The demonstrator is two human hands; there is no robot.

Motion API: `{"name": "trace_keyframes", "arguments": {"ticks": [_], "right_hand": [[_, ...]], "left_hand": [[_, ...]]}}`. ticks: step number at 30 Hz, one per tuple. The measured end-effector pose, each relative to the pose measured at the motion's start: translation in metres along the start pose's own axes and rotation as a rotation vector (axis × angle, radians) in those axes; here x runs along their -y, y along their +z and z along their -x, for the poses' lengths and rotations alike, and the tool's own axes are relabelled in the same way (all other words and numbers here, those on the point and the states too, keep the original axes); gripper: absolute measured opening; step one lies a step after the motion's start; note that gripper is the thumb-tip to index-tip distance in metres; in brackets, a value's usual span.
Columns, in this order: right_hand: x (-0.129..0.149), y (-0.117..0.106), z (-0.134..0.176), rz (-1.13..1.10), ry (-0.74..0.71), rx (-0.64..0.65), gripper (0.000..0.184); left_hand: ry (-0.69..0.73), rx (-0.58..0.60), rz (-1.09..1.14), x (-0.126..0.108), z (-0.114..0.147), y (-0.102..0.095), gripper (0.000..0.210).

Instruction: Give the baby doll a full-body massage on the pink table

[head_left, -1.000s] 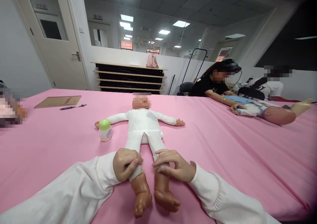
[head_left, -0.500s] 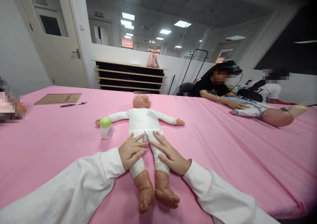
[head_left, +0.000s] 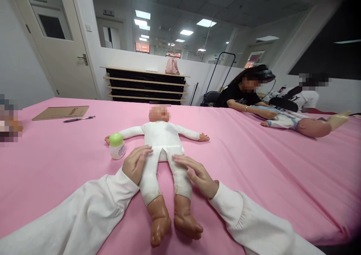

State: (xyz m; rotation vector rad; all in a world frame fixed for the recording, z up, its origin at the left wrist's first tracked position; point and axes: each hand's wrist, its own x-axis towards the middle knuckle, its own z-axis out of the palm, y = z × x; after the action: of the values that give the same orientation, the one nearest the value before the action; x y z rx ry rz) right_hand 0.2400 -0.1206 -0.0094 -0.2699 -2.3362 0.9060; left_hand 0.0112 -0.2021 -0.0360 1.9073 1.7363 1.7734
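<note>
A baby doll (head_left: 163, 135) with a white cloth body lies on its back, arms spread and bare feet toward me. My left hand (head_left: 137, 163) rests along the outer side of the doll's thigh on the left, fingers stretched toward its hip. On the other side, my right hand (head_left: 199, 172) lies with extended fingers at the doll's other thigh. Neither hand grips anything. Beside the doll's hand on the left stands a small jar (head_left: 117, 148) with a green lid.
A pink sheet (head_left: 70, 153) covers the table. A brown notebook (head_left: 60, 113) and a pen (head_left: 79, 119) lie at the far left. Across at the right, a person in black (head_left: 239, 95) handles another doll (head_left: 313, 127). Low shelving (head_left: 146, 85) stands behind the table.
My left hand has slid outward from the doll's inner thigh to its outer side. My right hand has shifted slightly outward too. The doll's legs now lie a little further apart.
</note>
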Motion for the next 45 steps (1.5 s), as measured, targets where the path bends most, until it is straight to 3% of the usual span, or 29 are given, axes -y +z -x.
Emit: {"name": "trace_keyframes", "arguments": {"ticks": [3, 7, 12, 14, 16, 19, 22, 24, 26, 29, 33, 36, 38, 41, 43, 45], "right_hand": [[-0.013, 0.001, -0.002, 0.077, 0.078, -0.014, 0.052], [-0.018, 0.003, -0.004, 0.188, 0.081, 0.137, 0.059], [0.004, 0.003, -0.004, 0.302, -0.069, 0.332, 0.045], [0.015, 0.004, -0.002, 0.247, -0.132, 0.384, 0.039], [0.019, 0.005, 0.000, 0.107, -0.143, 0.374, 0.038], [0.012, 0.005, 0.002, -0.223, -0.048, 0.157, 0.042], [-0.004, 0.003, 0.000, -0.475, 0.111, -0.196, 0.040], [-0.012, 0.003, -0.004, -0.492, 0.197, -0.363, 0.033], [-0.016, 0.004, -0.009, -0.431, 0.244, -0.415, 0.027], [-0.017, 0.010, -0.013, -0.260, 0.255, -0.287, 0.037], [-0.012, 0.015, -0.010, 0.058, 0.149, 0.024, 0.062], [0.001, 0.011, -0.004, 0.170, 0.010, 0.182, 0.052], [0.011, 0.007, -0.001, 0.118, -0.088, 0.283, 0.036], [0.017, 0.003, 0.002, -0.149, -0.073, 0.315, 0.030], [0.012, 0.003, 0.003, -0.398, 0.037, 0.181, 0.034], [0.003, 0.004, 0.002, -0.606, 0.148, -0.035, 0.034]], "left_hand": [[-0.045, 0.163, -0.067, 0.010, -0.003, 0.009, 0.042], [0.042, 0.355, -0.108, 0.007, 0.003, 0.013, 0.042], [0.275, 0.475, -0.053, -0.013, 0.011, 0.002, 0.034], [0.272, 0.504, 0.066, -0.020, 0.014, -0.002, 0.034], [0.169, 0.475, 0.250, -0.023, 0.015, -0.005, 0.034], [-0.066, 0.237, 0.502, -0.019, 0.014, -0.004, 0.035], [-0.241, -0.031, 0.418, -0.009, 0.008, -0.001, 0.032], [-0.314, -0.077, 0.209, -0.003, 0.003, 0.003, 0.024], [-0.363, -0.043, 0.030, 0.002, -0.001, 0.009, 0.026], [-0.348, 0.101, -0.078, 0.004, -0.001, 0.016, 0.046], [-0.147, 0.356, -0.111, -0.008, 0.009, 0.016, 0.048], [0.045, 0.528, -0.047, -0.021, 0.016, 0.007, 0.035], [0.063, 0.570, 0.101, -0.027, 0.020, 0.001, 0.035], [-0.118, 0.408, 0.411, -0.029, 0.022, -0.004, 0.044], [-0.290, 0.185, 0.561, -0.025, 0.020, -0.003, 0.047], [-0.441, -0.028, 0.586, -0.018, 0.016, 0.000, 0.045]]}}
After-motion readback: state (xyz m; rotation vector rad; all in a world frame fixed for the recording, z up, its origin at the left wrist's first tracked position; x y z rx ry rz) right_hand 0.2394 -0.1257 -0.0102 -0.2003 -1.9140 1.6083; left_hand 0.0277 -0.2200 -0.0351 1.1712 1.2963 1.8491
